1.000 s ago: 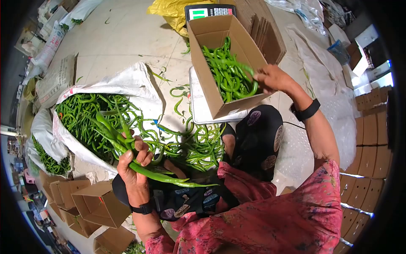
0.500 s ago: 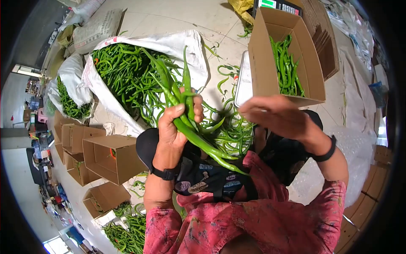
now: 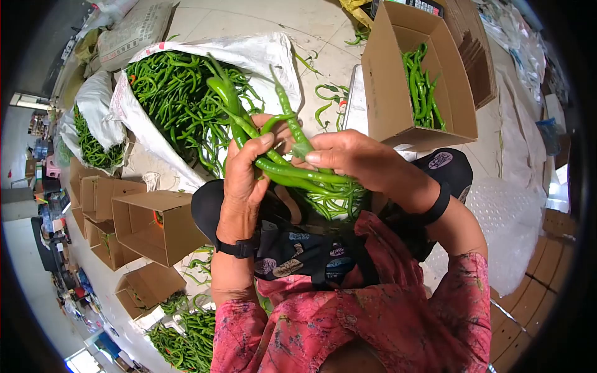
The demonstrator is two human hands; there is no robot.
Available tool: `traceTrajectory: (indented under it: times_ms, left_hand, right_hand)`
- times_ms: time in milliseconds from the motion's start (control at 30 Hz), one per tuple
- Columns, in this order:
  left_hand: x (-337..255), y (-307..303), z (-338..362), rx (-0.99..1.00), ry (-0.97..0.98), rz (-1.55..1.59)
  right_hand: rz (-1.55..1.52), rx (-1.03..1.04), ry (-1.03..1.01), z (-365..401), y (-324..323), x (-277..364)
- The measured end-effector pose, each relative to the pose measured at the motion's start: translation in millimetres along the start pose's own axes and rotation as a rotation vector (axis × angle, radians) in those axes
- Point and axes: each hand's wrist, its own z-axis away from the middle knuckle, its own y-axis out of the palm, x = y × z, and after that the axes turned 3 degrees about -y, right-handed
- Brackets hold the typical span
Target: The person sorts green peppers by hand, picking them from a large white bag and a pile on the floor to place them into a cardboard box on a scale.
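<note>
My left hand (image 3: 247,163) is wrapped round a bunch of long green chili peppers (image 3: 233,105), which stick out above and below the fist. My right hand (image 3: 357,158) has come against the bunch, its thumb and fingers pinched on an upright chili pepper (image 3: 287,105) at the bunch's right side. A pale green bit, perhaps a leaf, shows at the right fingertips. Behind the hands lies an open white sack (image 3: 273,53) spilling many green chili peppers (image 3: 171,93). More loose peppers (image 3: 336,202) lie below the hands, partly hidden.
To the right stands an open cardboard box (image 3: 382,81) with green peppers (image 3: 423,93) inside, beside a white tray (image 3: 356,105). Several open boxes (image 3: 155,227) stand at the left, near a second sack (image 3: 102,102) and a pepper pile (image 3: 183,342). Bubble wrap (image 3: 504,230) lies at right.
My right hand has moved left from beside the box to the bunch and closed on a pepper there. My left hand keeps its grip on the bunch. The view has shifted slightly.
</note>
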Motion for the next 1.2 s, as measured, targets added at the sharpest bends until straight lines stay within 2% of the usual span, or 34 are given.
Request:
traceTrajectory:
  times_ms: [33, 100, 167, 200, 333, 367, 400, 433, 500, 567, 633, 667, 767, 800, 900, 1033, 1100, 1167, 1200]
  left_hand:
    - [0, 0, 0, 0.004, -0.002, 0.000]
    - [2, -1, 0, -0.046, -0.058, -0.043]
    - [2, -8, -2, 0.005, -0.064, -0.021]
    - [2, -9, -2, 0.000, -0.080, -0.016]
    - [6, -1, -3, -0.085, -0.068, 0.007]
    - [7, 2, -3, -0.130, -0.046, 0.028]
    - [5, 7, -3, -0.082, -0.043, 0.051]
    - [4, 5, -3, -0.083, -0.043, 0.047]
    - [7, 1, -3, 0.060, -0.003, -0.072]
    - [10, 2, -4, 0.078, 0.022, -0.127]
    - [10, 5, -2, 0.065, 0.011, -0.215]
    - [11, 6, -2, 0.065, 0.011, -0.215]
    - [11, 7, -3, 0.063, -0.044, -0.063]
    - [12, 4, -4, 0.048, -0.084, -0.070]
    - [17, 5, -6, 0.012, -0.118, -0.090]
    - [28, 4, -8, -0.057, -0.147, -0.102]
    - [27, 3, -8, -0.033, -0.160, -0.076]
    - [26, 1, -6, 0.001, -0.172, -0.043]
    - [26, 1, -6, 0.040, -0.190, -0.010]
  right_hand:
    - [0.033, -0.028, -0.060, 1, -3, 2]
    - [0.059, -0.020, -0.012, 4, -9, 8]
    - [-0.194, -0.024, -0.073, 1, -11, -3]
    - [-0.059, -0.018, -0.002, 0, -22, -4]
    - [0.032, -0.058, -0.040, 4, -25, -1]
    - [0.166, -0.003, 0.000, 5, -25, -1]
    - [0.299, 0.051, 0.038, 4, -25, -2]
    - [0.297, 0.052, 0.035, 5, -24, -7]
    - [0.782, -0.080, -0.219, 9, -21, -22]
    - [0.788, -0.082, -0.162, 15, -18, -11]
    - [0.584, -0.119, -0.111, 13, -23, -17]
    - [0.439, -0.129, -0.021, 12, -26, -14]
    - [0.297, -0.212, 0.088, 22, -22, 6]
    - [0.177, -0.224, 0.064, 24, -23, 2]
    - [0.243, -0.192, 0.000, 22, -12, 3]
    - [0.169, -0.120, -0.145, 4, -3, -38]
    - [0.228, -0.126, -0.130, 1, -7, -41]
    - [-0.165, -0.187, 0.002, 0, -7, -34]
    - [-0.149, -0.168, -0.019, -4, -12, -43]
